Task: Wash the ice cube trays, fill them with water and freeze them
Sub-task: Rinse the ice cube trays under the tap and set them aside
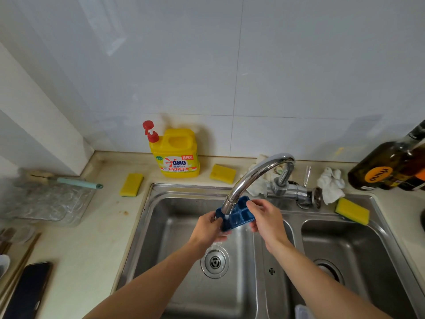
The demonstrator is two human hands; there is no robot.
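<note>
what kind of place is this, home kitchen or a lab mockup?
Most likely a home kitchen: a double stainless sink, a blue ice cube tray held under its faucet, a yellow dish soap jug by the tiled wall, sponges on the counter.

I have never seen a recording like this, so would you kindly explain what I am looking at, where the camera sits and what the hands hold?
There is no machine here: one camera worn on a person's head looks down at their two bare hands. The left hand and right hand grip opposite sides of a blue ice cube tray, held over the left basin of a steel sink under the tap, whose water runs onto it. On the counter stand a yellow dish soap bottle, a yellow sponge to its left, a white cloth and a dark bottle; a phone lies at the near left.
</note>
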